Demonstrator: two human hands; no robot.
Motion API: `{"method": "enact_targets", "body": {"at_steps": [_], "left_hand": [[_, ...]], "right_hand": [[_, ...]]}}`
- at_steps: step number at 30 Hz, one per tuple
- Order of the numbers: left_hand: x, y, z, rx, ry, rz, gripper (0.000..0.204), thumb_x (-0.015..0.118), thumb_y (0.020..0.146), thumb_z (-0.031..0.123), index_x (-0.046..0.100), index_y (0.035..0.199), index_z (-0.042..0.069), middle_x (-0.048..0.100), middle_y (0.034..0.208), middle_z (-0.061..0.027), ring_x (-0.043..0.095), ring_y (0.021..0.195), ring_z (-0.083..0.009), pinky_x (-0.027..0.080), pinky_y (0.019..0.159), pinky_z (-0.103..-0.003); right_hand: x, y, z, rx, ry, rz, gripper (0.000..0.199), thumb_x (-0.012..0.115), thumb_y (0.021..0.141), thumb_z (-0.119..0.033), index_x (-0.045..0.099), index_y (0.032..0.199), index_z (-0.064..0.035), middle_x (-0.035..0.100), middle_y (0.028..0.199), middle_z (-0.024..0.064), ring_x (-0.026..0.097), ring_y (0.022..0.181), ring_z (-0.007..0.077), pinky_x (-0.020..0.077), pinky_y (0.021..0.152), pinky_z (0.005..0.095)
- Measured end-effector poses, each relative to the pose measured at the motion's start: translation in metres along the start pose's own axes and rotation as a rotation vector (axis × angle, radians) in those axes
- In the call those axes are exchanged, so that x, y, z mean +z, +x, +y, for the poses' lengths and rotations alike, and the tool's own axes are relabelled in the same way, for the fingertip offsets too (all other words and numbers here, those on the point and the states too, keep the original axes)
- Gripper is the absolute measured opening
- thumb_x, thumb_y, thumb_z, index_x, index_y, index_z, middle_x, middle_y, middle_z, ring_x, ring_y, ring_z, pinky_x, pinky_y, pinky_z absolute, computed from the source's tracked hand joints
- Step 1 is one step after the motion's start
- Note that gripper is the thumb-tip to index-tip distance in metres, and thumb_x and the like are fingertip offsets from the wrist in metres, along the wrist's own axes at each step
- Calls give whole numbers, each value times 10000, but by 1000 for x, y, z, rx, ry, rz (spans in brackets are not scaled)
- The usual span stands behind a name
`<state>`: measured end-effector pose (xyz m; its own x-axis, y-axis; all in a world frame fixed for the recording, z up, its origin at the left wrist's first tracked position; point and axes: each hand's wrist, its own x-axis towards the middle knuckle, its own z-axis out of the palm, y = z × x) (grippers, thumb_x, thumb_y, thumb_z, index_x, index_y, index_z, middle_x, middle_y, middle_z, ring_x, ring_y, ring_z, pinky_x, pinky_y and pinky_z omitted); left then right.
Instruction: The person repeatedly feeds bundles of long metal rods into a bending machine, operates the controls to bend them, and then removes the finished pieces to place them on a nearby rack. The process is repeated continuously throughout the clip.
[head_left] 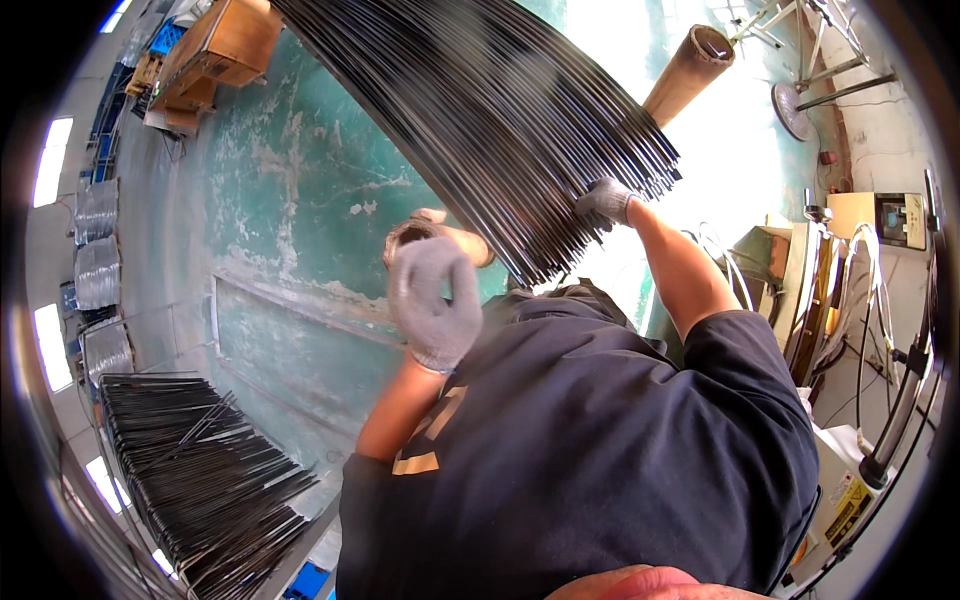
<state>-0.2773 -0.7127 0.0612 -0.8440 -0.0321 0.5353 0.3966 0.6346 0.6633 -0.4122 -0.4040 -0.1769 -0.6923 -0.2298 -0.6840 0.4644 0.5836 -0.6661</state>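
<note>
A wide layer of long, thin black rods (480, 110) stretches from the far left toward my body, its near ends uneven. My right hand (607, 200), in a grey knit glove, is closed on rods near those ends. To the left of the layer, my left hand (435, 305) is raised in the same kind of glove. Its fingers and thumb curl into a ring, and nothing shows in the gap. Just beyond it, partly hidden, a brown cardboard tube (465, 243) runs under the rods. Another cardboard tube (690, 75) sticks out on the right side.
More black rods (200, 480) lie piled on a rack at lower left. A wooden box (225, 50) stands far left on the worn green floor (290, 190). Wrapped bundles (97, 245) line the left wall. To the right are a control box (895, 220), hoses and a metal stand (830, 70).
</note>
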Motion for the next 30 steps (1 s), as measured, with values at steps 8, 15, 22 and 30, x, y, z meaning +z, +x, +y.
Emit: {"method": "enact_targets", "body": {"at_steps": [8, 15, 22, 30], "left_hand": [[56, -29, 0, -530, -491, -436, 62, 666, 897, -5, 674, 956, 10, 666, 903, -45, 630, 821, -128, 519, 810, -290], [117, -53, -49, -980, -695, -408, 77, 666, 884, 40, 647, 946, -2, 638, 796, -24, 593, 700, -101, 470, 671, -245], [147, -45, -53, -1109, -735, -501, 112, 675, 853, 58, 667, 958, 18, 649, 753, -28, 614, 667, -122, 479, 618, -269], [187, -24, -93, -1247, -958, -420, 147, 623, 989, 159, 642, 1047, 25, 662, 869, -67, 637, 708, -142, 532, 615, -285]], "right_hand": [[13, -17, 1, -27, 512, -36, 440, 666, 1003, -428, 631, 978, 10, 630, 721, 49, 637, 596, 155, 534, 504, 311], [22, -72, -33, 57, 33, 271, 517, 656, 997, -476, 673, 982, 41, 637, 671, 67, 609, 541, 161, 506, 511, 338], [33, -81, -13, 86, -455, 529, 458, 662, 965, -456, 739, 1054, -14, 739, 989, 233, 710, 963, 402, 539, 843, 481], [53, -209, 23, 203, -464, 441, 405, 677, 956, -400, 678, 1010, 1, 716, 944, 252, 688, 961, 432, 539, 834, 501]]}}
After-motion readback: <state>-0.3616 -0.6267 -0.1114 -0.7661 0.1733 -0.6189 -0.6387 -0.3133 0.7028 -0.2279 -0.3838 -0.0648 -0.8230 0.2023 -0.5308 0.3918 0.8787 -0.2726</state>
